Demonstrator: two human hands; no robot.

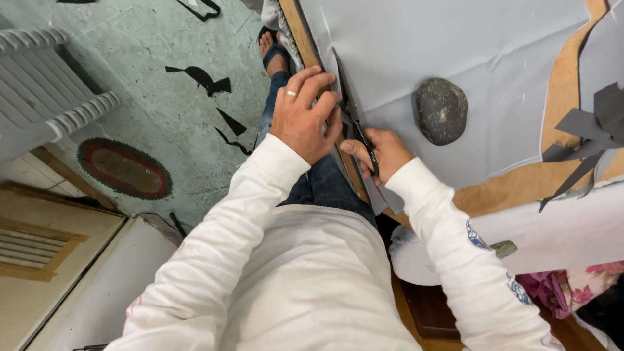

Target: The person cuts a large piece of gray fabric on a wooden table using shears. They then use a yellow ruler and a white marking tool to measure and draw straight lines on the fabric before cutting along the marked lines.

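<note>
Grey cloth (455,39) is lying flat over one wooden table (565,78). One left hand (302,117) is pressing its edge with fingers together; one right hand (383,153) is gripping scissors (361,133). One dark stone (441,110) is sitting on it.

A wooden table (520,188) carries grey cloth (455,45) spread flat. A dark rounded stone (441,110) rests on the cloth, just beyond the right hand's fingers (364,153). Dark grey offcuts (588,130) lie farther off.
</note>
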